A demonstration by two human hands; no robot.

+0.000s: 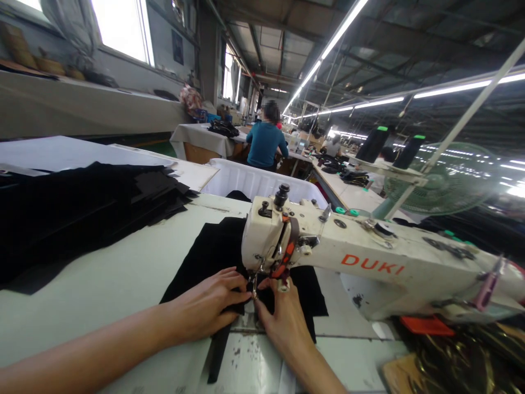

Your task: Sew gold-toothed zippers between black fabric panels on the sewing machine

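Note:
A black fabric piece (209,246) lies under the needle end of a white sewing machine (369,257) marked DUKI. On the near left side of the presser foot (255,285), my left hand (209,303) holds the fabric with its fingers bent and the thumb tucked close. A narrow black strip (219,353) hangs from the work toward me. My right hand (283,312) grips the fabric just right of the foot, its index finger and thumb at the foot's edge. Parts of its fingertips are hidden behind the machine head.
Stacked black fabric panels (82,213) cover the table's left side. Beyond the machine stands a white plastic bin (274,178). Thread cones (373,145) and a green fan (443,180) rise at right. A person in a blue top (264,143) sits ahead. Pink-handled snips (488,287) rest against the machine.

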